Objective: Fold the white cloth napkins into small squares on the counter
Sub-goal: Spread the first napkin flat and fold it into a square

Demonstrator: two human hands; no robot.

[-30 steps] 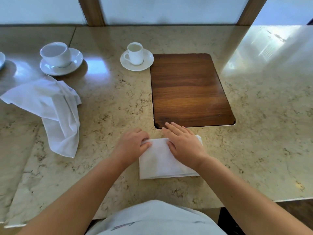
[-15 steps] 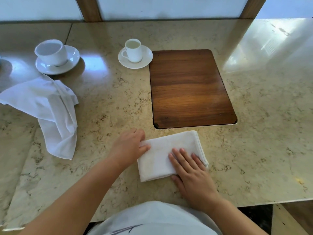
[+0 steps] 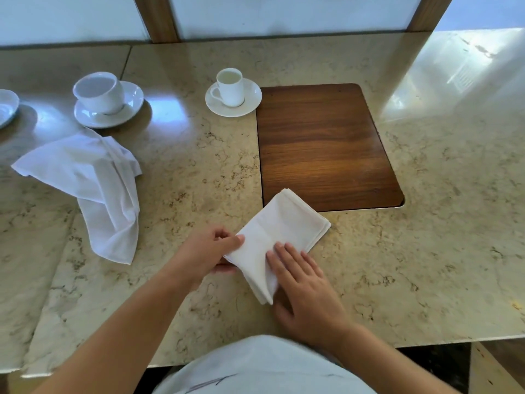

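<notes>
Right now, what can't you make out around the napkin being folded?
- Folded napkin: layer count unreadable in the head view; edges too fine.
- Its near edge: covered by the right hand.
- Left hand: its grip pinches the left corner; fingertips beneath hidden.
- Far-left saucer: cut off by the frame edge.
- Loose napkin: crumpled, shape unclear.

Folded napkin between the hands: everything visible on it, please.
The folded napkin is white cloth, several layers thick, lying turned diagonally on the marble counter. Its far corner overlaps the wooden inset panel. The left hand pinches its left corner; the right hand presses flat fingers on its near part.
</notes>
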